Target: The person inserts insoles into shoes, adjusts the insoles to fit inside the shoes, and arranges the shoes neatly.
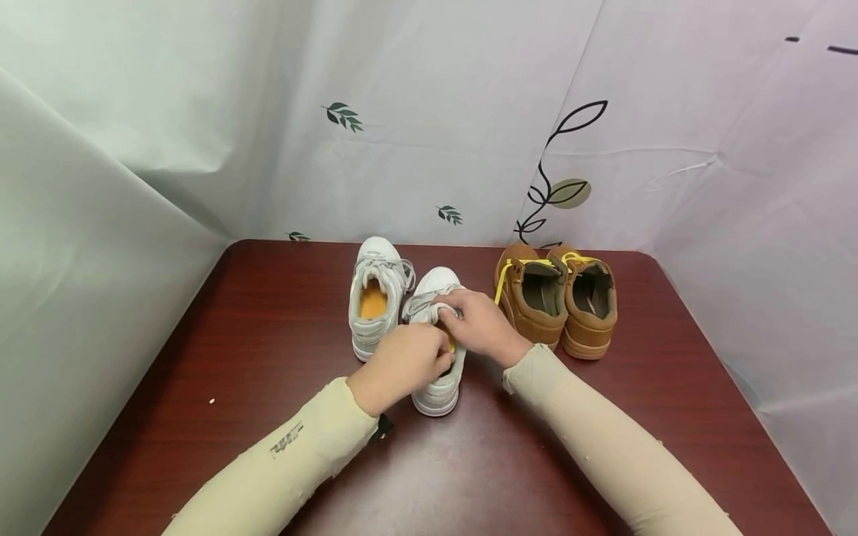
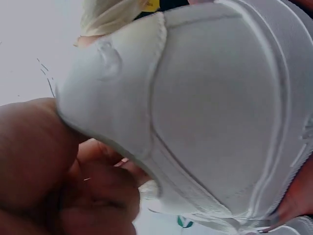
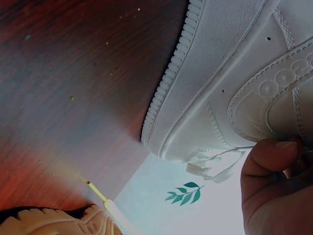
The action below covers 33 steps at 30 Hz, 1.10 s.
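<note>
Two white sneakers with grey laces stand on the table, toes toward the back. My left hand (image 1: 405, 361) is over the opening of the nearer white sneaker (image 1: 437, 400), its fingers curled at the collar. In the left wrist view these fingers (image 2: 105, 196) go behind the collar edge, where their tips are hidden. With my right hand (image 1: 484, 324) I grip the same sneaker near its tongue and laces, the thumb (image 3: 276, 154) against its side in the right wrist view. A yellow-orange insole shows between my hands. The other white sneaker (image 1: 364, 331) stands just left, untouched.
A pair of brown shoes (image 1: 536, 321) with yellow laces stands to the right, close by my right wrist. Behind the dark red table (image 1: 268, 320) hangs a white cloth (image 1: 415, 149) with leaf prints. A tiny white speck (image 1: 211, 401) lies at left.
</note>
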Motion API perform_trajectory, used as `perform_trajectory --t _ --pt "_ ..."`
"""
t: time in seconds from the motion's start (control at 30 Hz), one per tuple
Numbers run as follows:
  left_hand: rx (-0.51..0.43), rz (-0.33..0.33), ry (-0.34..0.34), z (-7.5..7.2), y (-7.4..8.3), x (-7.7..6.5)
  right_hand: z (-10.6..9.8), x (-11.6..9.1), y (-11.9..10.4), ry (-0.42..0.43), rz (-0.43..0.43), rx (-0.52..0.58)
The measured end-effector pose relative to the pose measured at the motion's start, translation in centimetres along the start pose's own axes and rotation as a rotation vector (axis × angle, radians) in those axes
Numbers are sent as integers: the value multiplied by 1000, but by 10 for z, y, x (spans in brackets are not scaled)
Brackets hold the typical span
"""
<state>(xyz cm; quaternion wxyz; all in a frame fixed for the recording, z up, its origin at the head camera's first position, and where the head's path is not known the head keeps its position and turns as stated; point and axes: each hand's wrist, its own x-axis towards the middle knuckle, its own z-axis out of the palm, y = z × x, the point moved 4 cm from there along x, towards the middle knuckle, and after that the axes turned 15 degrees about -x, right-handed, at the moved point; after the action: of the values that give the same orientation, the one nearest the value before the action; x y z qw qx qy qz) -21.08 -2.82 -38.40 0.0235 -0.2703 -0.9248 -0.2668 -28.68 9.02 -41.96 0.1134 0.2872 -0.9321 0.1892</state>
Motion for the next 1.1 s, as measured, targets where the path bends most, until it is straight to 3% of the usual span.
perform_trajectory --t 0.13,0.33,0.6,0.77,0.93,1.1 --pt "-40 -24 -32 1 -5 2 1 0 0 3 2 6" --pt "-51 -6 -97 3 -9 1 2 -1 -1 -3 4 10" --pt "-36 74 -207 6 -13 -9 0 0 -1 3 -8 6" --pt "23 49 -214 12 -16 -15 0 -1 -1 -9 2 13" --pt "22 16 -243 17 -19 -17 0 -1 -1 -16 7 15" --pt "-5 16 -185 17 -17 -20 0 -1 -1 -22 10 13"
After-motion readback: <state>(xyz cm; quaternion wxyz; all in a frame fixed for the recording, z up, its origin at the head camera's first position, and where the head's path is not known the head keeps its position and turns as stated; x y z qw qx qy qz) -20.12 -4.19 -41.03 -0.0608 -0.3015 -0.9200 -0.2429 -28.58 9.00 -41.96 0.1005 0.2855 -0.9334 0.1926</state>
